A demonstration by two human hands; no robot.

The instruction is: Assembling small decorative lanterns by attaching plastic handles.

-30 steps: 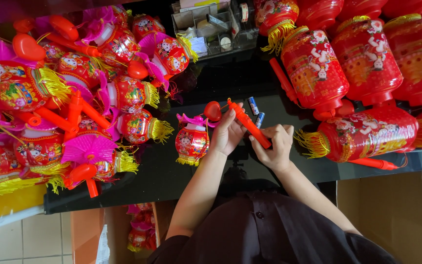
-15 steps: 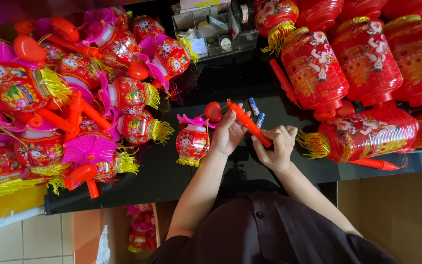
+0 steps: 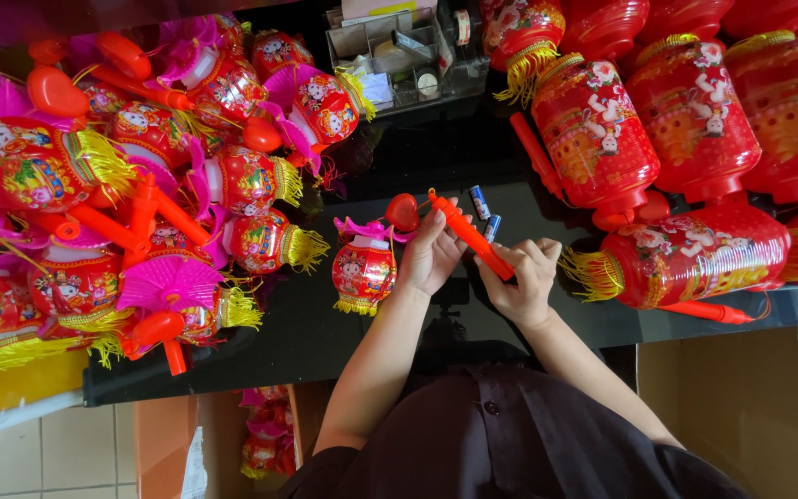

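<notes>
Almost nothing has shifted over the last second: both hands sit in the same spot above the dark tabletop [image 3: 344, 342], and the orange-red stick handle [image 3: 473, 238] lies at the same slant between them, so the handling is at a steady, in-place stage, not a move. The left hand [image 3: 431, 251] cups the upper half of the handle, its fingers curled loosely round it, thumb near the red heart-shaped knob [image 3: 405, 212] that sits at that end. The right hand [image 3: 521, 277] has its fingers pressed together in a pinch on the lower end of the handle. A small red lantern [image 3: 363, 271] with pink frills and a gold fringe rests on the tabletop just left of the left hand, as before; whether a string joins it to the handle is too fine to tell. 2 small blue batteries [image 3: 484, 212] lie on the tabletop just beyond the handle, untouched. A heap of finished small lanterns [image 3: 168, 194] fills the left side, large red lanterns [image 3: 676, 139] the right, and a clear organiser tray [image 3: 390, 46] stands at the far edge.
</notes>
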